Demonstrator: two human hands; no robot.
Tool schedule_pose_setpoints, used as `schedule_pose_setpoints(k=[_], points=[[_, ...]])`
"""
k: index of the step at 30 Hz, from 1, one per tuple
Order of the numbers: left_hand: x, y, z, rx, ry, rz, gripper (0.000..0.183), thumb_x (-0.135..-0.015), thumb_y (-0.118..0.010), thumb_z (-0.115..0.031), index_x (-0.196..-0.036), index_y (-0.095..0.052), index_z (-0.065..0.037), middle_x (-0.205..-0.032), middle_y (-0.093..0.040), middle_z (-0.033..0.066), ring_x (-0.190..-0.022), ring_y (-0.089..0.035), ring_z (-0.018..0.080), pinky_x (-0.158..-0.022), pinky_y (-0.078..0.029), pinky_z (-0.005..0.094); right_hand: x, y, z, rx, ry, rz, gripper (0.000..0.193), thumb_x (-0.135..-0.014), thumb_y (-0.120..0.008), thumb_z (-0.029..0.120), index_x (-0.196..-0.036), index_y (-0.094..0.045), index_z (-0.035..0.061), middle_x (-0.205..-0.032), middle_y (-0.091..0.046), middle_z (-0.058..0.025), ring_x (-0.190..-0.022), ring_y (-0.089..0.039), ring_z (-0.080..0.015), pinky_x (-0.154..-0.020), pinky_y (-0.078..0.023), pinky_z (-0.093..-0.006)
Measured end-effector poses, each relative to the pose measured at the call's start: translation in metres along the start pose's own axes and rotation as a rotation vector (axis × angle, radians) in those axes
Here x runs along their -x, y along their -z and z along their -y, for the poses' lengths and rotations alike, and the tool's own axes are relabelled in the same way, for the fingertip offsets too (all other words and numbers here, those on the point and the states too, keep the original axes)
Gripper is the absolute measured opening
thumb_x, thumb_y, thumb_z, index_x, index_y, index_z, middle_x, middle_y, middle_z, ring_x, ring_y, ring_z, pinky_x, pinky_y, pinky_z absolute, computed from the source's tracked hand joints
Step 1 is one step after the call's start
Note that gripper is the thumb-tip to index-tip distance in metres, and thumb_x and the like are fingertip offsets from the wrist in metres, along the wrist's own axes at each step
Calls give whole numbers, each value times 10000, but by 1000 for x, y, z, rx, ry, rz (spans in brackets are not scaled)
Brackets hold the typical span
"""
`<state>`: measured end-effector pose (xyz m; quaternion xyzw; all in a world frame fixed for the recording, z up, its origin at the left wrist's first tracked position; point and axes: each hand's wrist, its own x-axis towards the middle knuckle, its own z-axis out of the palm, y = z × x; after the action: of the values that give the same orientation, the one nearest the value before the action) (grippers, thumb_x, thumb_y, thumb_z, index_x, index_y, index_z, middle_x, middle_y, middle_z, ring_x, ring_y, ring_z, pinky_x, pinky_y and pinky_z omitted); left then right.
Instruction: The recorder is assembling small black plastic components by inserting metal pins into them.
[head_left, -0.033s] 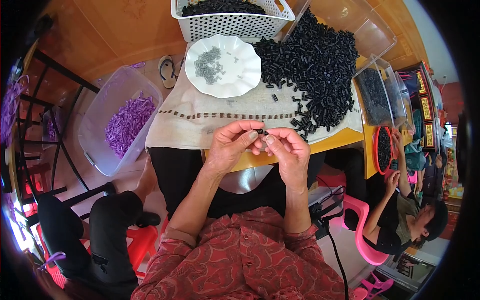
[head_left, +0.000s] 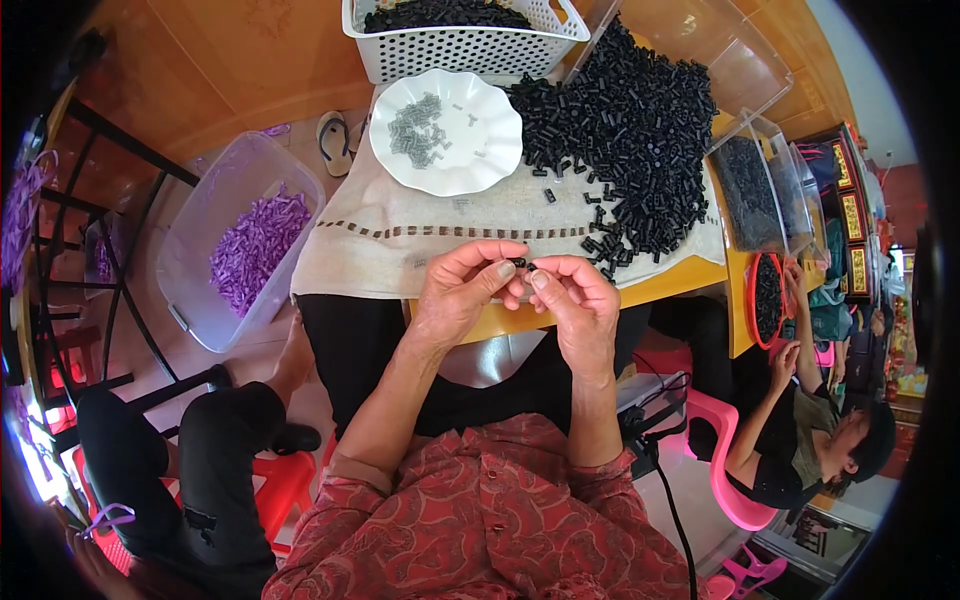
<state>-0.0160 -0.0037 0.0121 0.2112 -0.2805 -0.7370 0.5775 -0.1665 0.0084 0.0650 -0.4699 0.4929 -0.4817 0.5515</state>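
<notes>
Above the near edge of the cloth, my two hands meet fingertip to fingertip. My left hand (head_left: 458, 292) pinches a small black plastic piece (head_left: 520, 262) between thumb and forefinger. In the thumb and forefinger of my right hand (head_left: 583, 305) is another tiny dark piece (head_left: 532, 267), pressed close to the first; its shape is mostly hidden. Beyond them stands a white scalloped plate (head_left: 475, 155) with small clear pieces (head_left: 415, 130) heaped on its left side. A large heap of small black plastic pieces (head_left: 650, 140) spreads over the right part of the cloth.
A white perforated basket (head_left: 460, 55) of black pieces stands behind the plate. Left on the floor is a clear tub (head_left: 190, 240) with purple strips. Clear boxes (head_left: 755, 190) and a red-rimmed bowl (head_left: 752, 300) sit at right, near a co-worker (head_left: 800, 430). Another person's legs (head_left: 215, 470) are at left.
At the lower left, the purple strip by the other person's hand has shifted slightly. My hands and the pieces in them look the same.
</notes>
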Motion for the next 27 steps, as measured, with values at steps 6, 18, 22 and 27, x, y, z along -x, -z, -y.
schedule_pose_setpoints(k=[6,18,22,27], points=[[0,-2,-1,-17,18,-23,216,-935,-523,-22,-1131,-599,25,-871,-645,83,-750,-610,117,-651,-523,241,0,0,2,2,-8,6,148,-887,-633,63,-1009,-613,-18,-821,-618,-10,-700,-532,-44,-631,-443,-178],[0,-1,2,-102,-14,-38,181,-933,-540,-39,-1087,-616,15,-856,-640,59,-731,-600,100,-651,-514,233,1,-3,3,-10,81,44,123,-894,-589,-9,-1012,-593,-43,-841,-629,-44,-768,-587,-72,-694,-481,-197],[0,-2,2,-132,-4,-48,181,-931,-545,-44,-1086,-620,13,-853,-638,52,-728,-595,95,-660,-510,228,0,-1,3,4,102,67,123,-893,-583,-20,-1012,-585,-52,-862,-640,-64,-804,-611,-94,-729,-496,-212],[0,0,3,-143,-4,-48,181,-931,-544,-43,-1084,-625,10,-835,-630,41,-715,-584,87,-662,-501,220,-1,-2,3,116,121,51,124,-888,-578,-32,-1010,-583,-53,-872,-643,-72,-780,-618,-98,-716,-496,-213]])
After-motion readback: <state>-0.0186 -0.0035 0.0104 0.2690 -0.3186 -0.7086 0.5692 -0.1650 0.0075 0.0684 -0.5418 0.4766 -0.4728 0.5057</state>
